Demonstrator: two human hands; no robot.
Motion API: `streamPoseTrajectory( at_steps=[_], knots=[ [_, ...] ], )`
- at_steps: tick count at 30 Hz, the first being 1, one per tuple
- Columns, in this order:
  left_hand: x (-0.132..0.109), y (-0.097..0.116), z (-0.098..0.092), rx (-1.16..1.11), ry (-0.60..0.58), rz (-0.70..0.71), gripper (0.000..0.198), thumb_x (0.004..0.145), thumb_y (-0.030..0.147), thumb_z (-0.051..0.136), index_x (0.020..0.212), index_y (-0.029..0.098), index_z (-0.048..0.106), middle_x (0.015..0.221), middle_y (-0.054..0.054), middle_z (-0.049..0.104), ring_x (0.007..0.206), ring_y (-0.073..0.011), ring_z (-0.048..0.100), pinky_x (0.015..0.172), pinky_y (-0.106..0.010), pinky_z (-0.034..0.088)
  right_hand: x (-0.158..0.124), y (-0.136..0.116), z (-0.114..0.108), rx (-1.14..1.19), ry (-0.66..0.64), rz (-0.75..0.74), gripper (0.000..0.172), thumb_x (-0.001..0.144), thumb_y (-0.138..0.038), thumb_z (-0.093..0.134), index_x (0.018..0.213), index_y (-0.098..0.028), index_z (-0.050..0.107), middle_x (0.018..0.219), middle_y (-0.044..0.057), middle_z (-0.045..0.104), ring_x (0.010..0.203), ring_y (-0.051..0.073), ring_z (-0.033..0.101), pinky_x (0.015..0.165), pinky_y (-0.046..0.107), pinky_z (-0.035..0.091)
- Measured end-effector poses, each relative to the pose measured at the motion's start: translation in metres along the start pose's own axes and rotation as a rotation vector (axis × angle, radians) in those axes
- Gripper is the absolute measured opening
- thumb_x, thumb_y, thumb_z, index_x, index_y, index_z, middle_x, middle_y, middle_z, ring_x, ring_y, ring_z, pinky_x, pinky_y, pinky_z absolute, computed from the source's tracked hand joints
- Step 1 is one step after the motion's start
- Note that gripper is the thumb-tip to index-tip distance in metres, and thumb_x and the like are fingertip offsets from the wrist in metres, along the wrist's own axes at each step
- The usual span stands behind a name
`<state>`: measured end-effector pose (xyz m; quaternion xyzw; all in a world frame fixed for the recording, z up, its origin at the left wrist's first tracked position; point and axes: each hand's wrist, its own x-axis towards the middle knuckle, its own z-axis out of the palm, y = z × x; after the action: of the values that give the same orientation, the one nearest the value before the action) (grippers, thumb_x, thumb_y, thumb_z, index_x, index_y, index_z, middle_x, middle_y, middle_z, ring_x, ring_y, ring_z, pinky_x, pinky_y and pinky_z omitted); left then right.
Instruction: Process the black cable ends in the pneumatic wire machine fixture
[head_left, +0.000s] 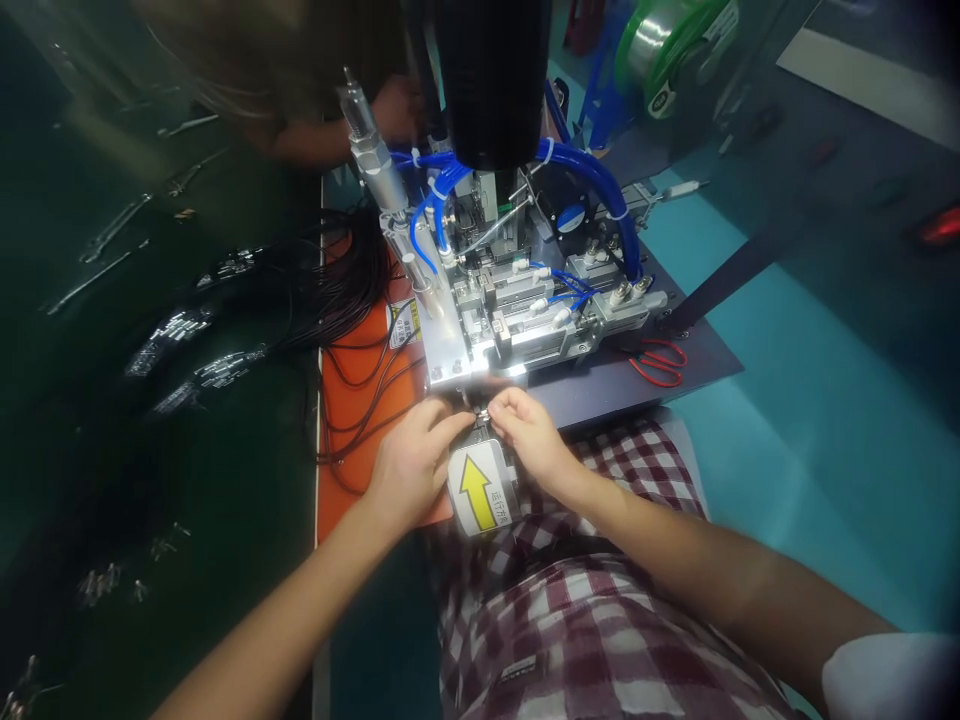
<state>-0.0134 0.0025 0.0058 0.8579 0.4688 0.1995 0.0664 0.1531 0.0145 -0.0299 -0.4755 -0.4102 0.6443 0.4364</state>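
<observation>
My left hand and my right hand meet at the front edge of a metal fixture machine. Both pinch a small metal part between their fingertips, just under the machine's front plate. A white label with a yellow arrow lies right below my hands. Black cables run from the left over an orange mat toward my left hand.
Blue air hoses loop over the machine. Red-handled scissors lie on the dark base plate at the right. Bundles of metal-tipped cables lie on the dark green table at the left. Another person's arm rests behind the machine. A wire spool stands at the back.
</observation>
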Motion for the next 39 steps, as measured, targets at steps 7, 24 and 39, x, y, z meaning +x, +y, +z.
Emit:
streamPoseTrajectory(
  at_steps=[7, 24, 39],
  knots=[
    [-0.003, -0.007, 0.001, -0.033, 0.015, 0.077, 0.031, 0.09, 0.009, 0.039, 0.104, 0.014, 0.066, 0.09, -0.008, 0.059, 0.081, -0.0162, 0.058, 0.07, -0.026, 0.052, -0.002, -0.001, 0.001, 0.008, 0.05, -0.001, 0.025, 0.08, -0.034, 0.058, 0.065, -0.02, 0.043, 0.054, -0.008, 0.039, 0.049, 0.008, 0.032, 0.048, 0.025, 0.024],
    [-0.069, -0.029, -0.039, -0.212, -0.092, -0.306, 0.023, 0.091, 0.029, 0.051, 0.11, 0.021, 0.061, 0.102, -0.005, 0.067, 0.09, -0.018, 0.063, 0.081, -0.029, 0.052, 0.001, -0.008, -0.004, 0.093, -0.034, 0.117, 0.031, 0.071, -0.04, 0.066, 0.064, -0.019, 0.045, 0.049, -0.009, 0.04, 0.047, 0.006, 0.029, 0.049, 0.024, 0.023],
    [-0.063, -0.021, -0.022, 0.589, -0.035, -0.089, 0.042, 0.085, 0.001, 0.036, 0.113, 0.013, 0.065, 0.109, -0.012, 0.069, 0.082, -0.0222, 0.061, 0.064, -0.032, 0.046, 0.002, -0.01, -0.004, 0.031, 0.001, 0.131, 0.029, 0.072, -0.038, 0.065, 0.063, -0.019, 0.045, 0.053, -0.007, 0.042, 0.049, 0.007, 0.031, 0.051, 0.024, 0.025]
  ],
)
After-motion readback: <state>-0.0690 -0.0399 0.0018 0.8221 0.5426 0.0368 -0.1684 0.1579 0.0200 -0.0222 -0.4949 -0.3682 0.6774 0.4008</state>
